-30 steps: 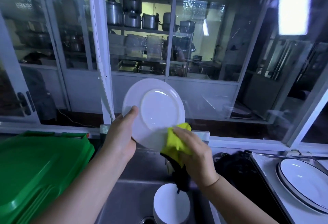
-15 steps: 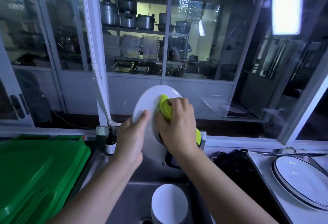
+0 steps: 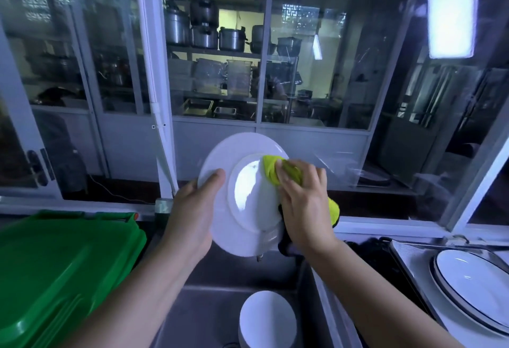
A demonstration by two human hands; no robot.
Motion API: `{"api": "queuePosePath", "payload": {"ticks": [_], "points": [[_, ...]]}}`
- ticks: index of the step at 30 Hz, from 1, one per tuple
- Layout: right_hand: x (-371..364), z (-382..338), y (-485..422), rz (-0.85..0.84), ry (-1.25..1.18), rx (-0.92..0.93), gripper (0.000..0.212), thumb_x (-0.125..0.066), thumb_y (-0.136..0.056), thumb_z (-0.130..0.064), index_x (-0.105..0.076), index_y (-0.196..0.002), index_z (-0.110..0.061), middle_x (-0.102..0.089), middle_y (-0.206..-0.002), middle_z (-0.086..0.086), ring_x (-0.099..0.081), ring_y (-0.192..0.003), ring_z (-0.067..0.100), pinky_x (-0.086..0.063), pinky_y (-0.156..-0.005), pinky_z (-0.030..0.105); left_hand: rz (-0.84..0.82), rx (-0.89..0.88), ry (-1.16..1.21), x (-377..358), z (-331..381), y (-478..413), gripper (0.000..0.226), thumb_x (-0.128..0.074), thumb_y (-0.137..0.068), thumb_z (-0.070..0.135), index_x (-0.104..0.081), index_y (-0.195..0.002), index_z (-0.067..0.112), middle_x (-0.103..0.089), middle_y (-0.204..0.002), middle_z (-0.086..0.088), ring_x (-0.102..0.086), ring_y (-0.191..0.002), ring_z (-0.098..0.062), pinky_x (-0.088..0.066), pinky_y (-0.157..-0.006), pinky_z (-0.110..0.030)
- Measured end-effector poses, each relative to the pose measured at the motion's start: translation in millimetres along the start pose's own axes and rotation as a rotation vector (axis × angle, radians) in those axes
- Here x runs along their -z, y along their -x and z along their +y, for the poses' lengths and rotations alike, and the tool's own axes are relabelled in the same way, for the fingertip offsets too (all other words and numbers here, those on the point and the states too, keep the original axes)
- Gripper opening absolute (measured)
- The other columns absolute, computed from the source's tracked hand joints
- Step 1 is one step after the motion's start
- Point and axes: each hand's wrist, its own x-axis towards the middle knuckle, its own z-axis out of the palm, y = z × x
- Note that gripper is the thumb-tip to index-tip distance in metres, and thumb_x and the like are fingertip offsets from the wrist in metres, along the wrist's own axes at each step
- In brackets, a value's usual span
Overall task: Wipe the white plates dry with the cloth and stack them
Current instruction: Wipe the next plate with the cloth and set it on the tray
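Moved rightward since the previous frame: right grip — clutching a crumpled yellow-green cloth against a glossy round white plate. Left grip clasps the plate's left rim.

The left hand grips a plate's left rim over the sink. The right hand holds a cloth against the plate's right side. White dishes sit in the sink.
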Motion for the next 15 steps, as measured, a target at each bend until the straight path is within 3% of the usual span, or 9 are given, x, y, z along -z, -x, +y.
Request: {"api": "queuePosePath", "payload": {"ticks": [3,6,8,10,13,15], "points": [[-2,-15,-11,-0.003,-0.03,0.057,0.037,-0.062,-0.083,0.003,-0.067,-0.119,-0.005,-0.06,-0.117,0.016,-0.05,-0.088,0.036,-0.044,-0.082,0.036,0.02,-0.023,0.006,-6,-3,-1,0.017,-0.066,-0.089,0.025,-0.077,-0.076,0.023,-0.076,-0.08,0.002,-0.071,-0.069,-0.011,-0.054,-0.054,-0.023],[-5,-29,-3,-0.039,-0.071,0.176,0.032,-0.056,-0.09,-0.014,-0.066,-0.12,-0.009,-0.061,-0.12,0.012,-0.052,-0.089,0.035,-0.045,-0.081,0.037,0.037,-0.011,-0.003,-6,-4,-2,0.018,-0.067,-0.088,0.026,-0.077,-0.074,0.025,-0.075,-0.074,-0.002,-0.071,-0.065,-0.017,-0.054,-0.052,-0.028],[-5,-32,10,-0.063,-0.079,0.277,0.03,-0.054,-0.092,-0.017,-0.068,-0.118,-0.01,-0.062,-0.12,0.01,-0.05,-0.084,0.031,-0.044,-0.077,0.035,0.038,0.0,-0.003,-3,-3,-4,0.017,-0.066,-0.088,0.026,-0.077,-0.075,0.025,-0.075,-0.076,-0.006,-0.072,-0.068,-0.023,-0.056,-0.055,-0.033],[-5,-25,26,-0.111,-0.071,0.38,0.027,-0.052,-0.094,-0.014,-0.07,-0.114,-0.013,-0.064,-0.119,0.005,-0.047,-0.082,0.026,-0.043,-0.074,0.032,0.021,0.01,-0.007,1,-1,-5,0.01,-0.069,-0.085,0.028,-0.077,-0.082,0.023,-0.076,-0.085,-0.01,-0.072,-0.079,-0.029,-0.058,-0.07,-0.043],[-1,-4,36,-0.172,-0.105,0.249,0.026,-0.049,-0.098,-0.03,-0.071,-0.109,-0.026,-0.06,-0.113,-0.015,-0.048,-0.091,0.01,-0.046,-0.081,0.026,0.002,-0.011,-0.037,7,1,-4,0.011,-0.071,-0.075,0.035,-0.078,-0.08,0.028,-0.076,-0.088,-0.004,-0.073,-0.082,-0.021,-0.055,-0.079,-0.04],[3,9,29,-0.134,-0.102,0.174,0.021,-0.056,-0.093,-0.018,-0.073,-0.105,-0.021,-0.063,-0.109,-0.004,-0.052,-0.089,0.017,-0.044,-0.084,0.025,-0.034,-0.025,-0.072,10,1,-2,0.014,-0.07,-0.073,0.037,-0.078,-0.081,0.03,-0.076,-0.088,-0.001,-0.072,-0.083,-0.017,-0.054,-0.08,-0.038]]}}
